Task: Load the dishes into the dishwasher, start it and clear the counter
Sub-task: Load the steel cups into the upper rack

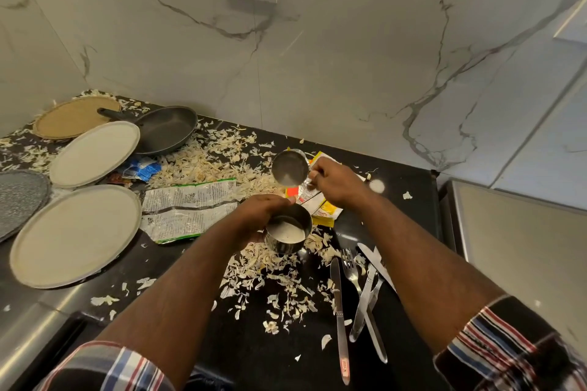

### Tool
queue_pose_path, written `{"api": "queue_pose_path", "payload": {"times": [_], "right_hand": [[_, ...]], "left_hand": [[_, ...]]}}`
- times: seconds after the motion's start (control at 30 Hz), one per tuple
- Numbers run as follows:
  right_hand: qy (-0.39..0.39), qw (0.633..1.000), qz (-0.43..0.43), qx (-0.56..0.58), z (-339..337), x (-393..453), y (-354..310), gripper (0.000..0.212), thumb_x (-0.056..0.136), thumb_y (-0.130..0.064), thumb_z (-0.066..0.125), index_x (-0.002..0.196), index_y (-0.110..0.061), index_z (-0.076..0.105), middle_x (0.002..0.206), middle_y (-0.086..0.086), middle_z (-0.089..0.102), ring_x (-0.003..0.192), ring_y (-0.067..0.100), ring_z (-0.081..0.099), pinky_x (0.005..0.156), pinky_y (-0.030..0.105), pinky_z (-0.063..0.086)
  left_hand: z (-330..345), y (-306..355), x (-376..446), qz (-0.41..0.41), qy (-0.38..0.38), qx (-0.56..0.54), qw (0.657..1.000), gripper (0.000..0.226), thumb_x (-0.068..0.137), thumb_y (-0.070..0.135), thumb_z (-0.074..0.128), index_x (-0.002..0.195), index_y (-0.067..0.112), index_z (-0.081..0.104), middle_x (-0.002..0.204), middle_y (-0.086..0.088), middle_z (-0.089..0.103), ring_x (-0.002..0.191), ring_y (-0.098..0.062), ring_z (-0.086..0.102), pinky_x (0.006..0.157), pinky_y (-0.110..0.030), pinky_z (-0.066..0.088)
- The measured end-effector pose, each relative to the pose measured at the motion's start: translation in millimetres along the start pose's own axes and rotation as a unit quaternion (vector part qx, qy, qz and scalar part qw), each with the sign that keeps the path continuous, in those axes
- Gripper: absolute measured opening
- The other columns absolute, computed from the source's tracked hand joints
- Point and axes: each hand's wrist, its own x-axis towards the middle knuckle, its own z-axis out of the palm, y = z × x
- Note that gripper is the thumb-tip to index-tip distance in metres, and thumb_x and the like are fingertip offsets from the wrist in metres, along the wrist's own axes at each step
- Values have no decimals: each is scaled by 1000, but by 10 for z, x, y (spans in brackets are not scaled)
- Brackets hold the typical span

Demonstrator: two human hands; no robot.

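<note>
Over the black counter I hold two steel cups. My left hand wraps the near cup, fingers curled round its wall, thumb at the rim; it sits tilted above the peel litter, and I cannot tell whether its base touches the counter. My right hand pinches the far cup at its rim, mouth tipped toward me, clear of the surface. Both cups show a pale film inside.

Edges: the counter ends at the marble wall behind and at a steel panel on the right. The barest room lies at the right rear corner and along the near edge. Peels cover the middle. Cutlery, two knives and crossed forks, lies just right of my forearm. Two pale plates sit at left, the nearer one overhanging the front edge; a pan stands behind them, its handle over a woven mat.

Hidden or unclear: a grey plate is cut off by the left border. A wrapper lies flat, its print unreadable. Yellow packets are partly covered by my right hand. A blue packet is tucked under a plate rim. The dishwasher is not identifiable.
</note>
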Motion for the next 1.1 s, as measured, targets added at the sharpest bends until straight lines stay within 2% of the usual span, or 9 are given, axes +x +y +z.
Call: {"api": "queue_pose_path", "payload": {"times": [0.13, 0.23, 0.37, 0.47, 0.57, 0.63, 0.77, 0.93, 1.1], "right_hand": [[-26, 999, 15, -21, 157, -94, 29, 10, 107, -30, 45, 108, -23, 52, 93, 0, 61, 88, 21, 62, 79, 38, 49], [27, 996, 69, 47, 295, -141, 89, 12, 106, -31, 46, 103, -22, 53, 93, 0, 60, 93, 24, 60, 85, 43, 50], [113, 960, 161, 200, 513, -211, 7, 17, 107, -31, 41, 110, -21, 54, 99, 4, 61, 87, 20, 55, 72, 37, 45], [158, 932, 191, 266, 714, -254, -146, 16, 106, -29, 40, 110, -22, 54, 101, 8, 63, 80, 20, 53, 64, 36, 42], [186, 919, 203, 282, 897, -327, -311, 15, 104, -30, 40, 108, -23, 53, 103, 8, 65, 88, 24, 61, 75, 42, 53], [191, 910, 202, 308, 1025, -399, -412, 14, 105, -32, 41, 106, -22, 52, 98, 8, 65, 83, 24, 62, 68, 39, 53], [175, 893, 195, 367, 1183, -591, -537, 15, 106, -32, 41, 109, -20, 50, 88, 9, 62, 61, 17, 56, 48, 28, 45], [177, 892, 206, 360, 1145, -808, -508, 15, 107, -27, 43, 105, -16, 53, 93, 11, 72, 76, 21, 66, 62, 35, 54], [179, 866, 209, 418, 1067, -1086, -518, 9, 106, -15, 45, 106, -7, 50, 94, 11, 69, 51, 12, 55, 42, 23, 37]], "left_hand": [[-91, -36, -36, -15, 10, -27, 999, 39, 93, 46, 64, 113, 13, 68, 112, -14, 72, 109, -33, 64, 85, -38, 47], [-183, -98, -52, -33, 22, -163, 986, 53, 94, 59, 55, 121, 14, 61, 116, -16, 68, 107, -32, 64, 75, -34, 54], [-197, -226, -120, -30, 44, -315, 948, 37, 103, 31, 46, 127, 7, 60, 114, -17, 71, 91, -26, 67, 66, -31, 53], [-100, -289, -226, -21, -14, -298, 954, 29, 103, 15, 44, 127, 11, 60, 121, -12, 72, 110, -29, 68, 91, -41, 53], [-68, -294, -332, -2, -64, -334, 940, 34, 96, 9, 56, 130, 11, 58, 129, -9, 68, 119, -29, 64, 108, -48, 43], [-70, -297, -386, 14, -68, -353, 933, 43, 91, 18, 66, 132, 11, 58, 129, -8, 68, 110, -27, 65, 105, -47, 46], [-66, -334, -487, 44, -30, -359, 932, 23, 95, 15, 63, 115, 6, 66, 101, -12, 72, 73, -19, 66, 65, -32, 52], [-185, -494, -539, 30, -17, -329, 944, 28, 99, 12, 57, 121, -4, 64, 114, -18, 73, 101, -30, 72, 79, -40, 61], [-206, -579, -684, 21, -27, -298, 954, 12, 101, 6, 53, 104, 0, 62, 91, -9, 77, 79, -22, 76, 75, -39, 62]]}}
